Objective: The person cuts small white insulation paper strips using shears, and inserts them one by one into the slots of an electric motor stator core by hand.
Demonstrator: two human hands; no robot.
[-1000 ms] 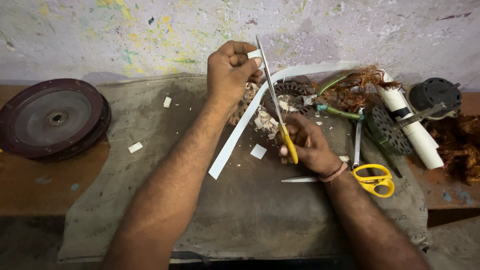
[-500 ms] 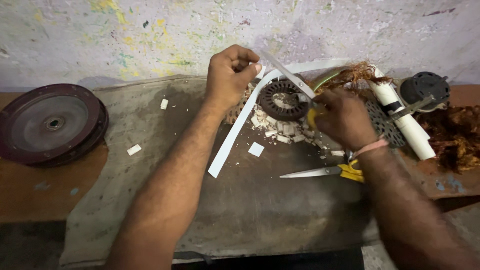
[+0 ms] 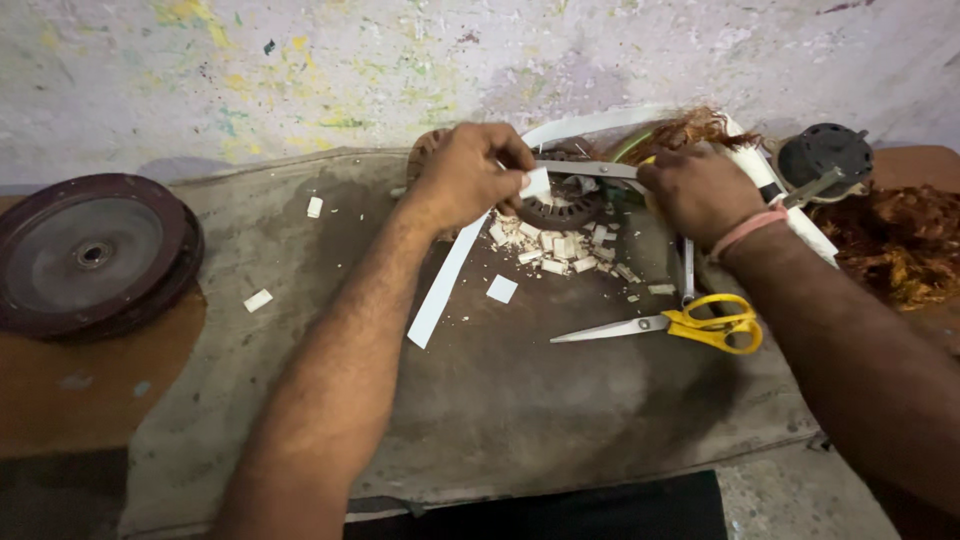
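White paper strip pinched in our closed left hand just over the stator, likely to steady it, while our right hand grips a metal blade whose tip meets the left fingertips; yellow scissors lie idle below the right fingers.

Both arms extended forward; left hand curled, fingers pinched; right hand fisted, knuckles up.
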